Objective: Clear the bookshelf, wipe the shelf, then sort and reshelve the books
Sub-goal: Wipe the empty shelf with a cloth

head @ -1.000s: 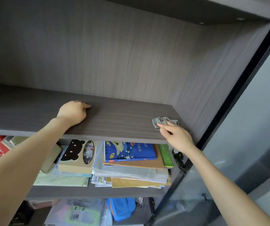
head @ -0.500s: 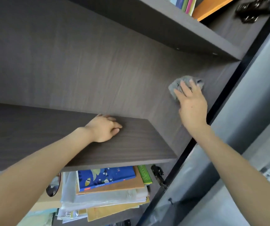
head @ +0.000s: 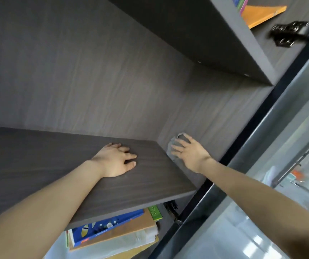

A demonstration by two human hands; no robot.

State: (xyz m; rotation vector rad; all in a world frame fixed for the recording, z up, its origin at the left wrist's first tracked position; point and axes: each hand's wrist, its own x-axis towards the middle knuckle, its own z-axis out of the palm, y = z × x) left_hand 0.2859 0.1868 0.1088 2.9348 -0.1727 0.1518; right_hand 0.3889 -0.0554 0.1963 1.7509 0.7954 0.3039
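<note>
One cloth (head: 170, 151), right edge of shelf (head: 38, 161)

cloth (head: 169, 152): mostly under right hand (head: 191, 154) | lower books (head: 112, 232): partly behind shelf (head: 150, 184)

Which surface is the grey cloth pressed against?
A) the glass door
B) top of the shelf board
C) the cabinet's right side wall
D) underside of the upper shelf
C: the right hand presses the grey cloth on the side wall, beside the shelf board where the left hand rests.
</note>
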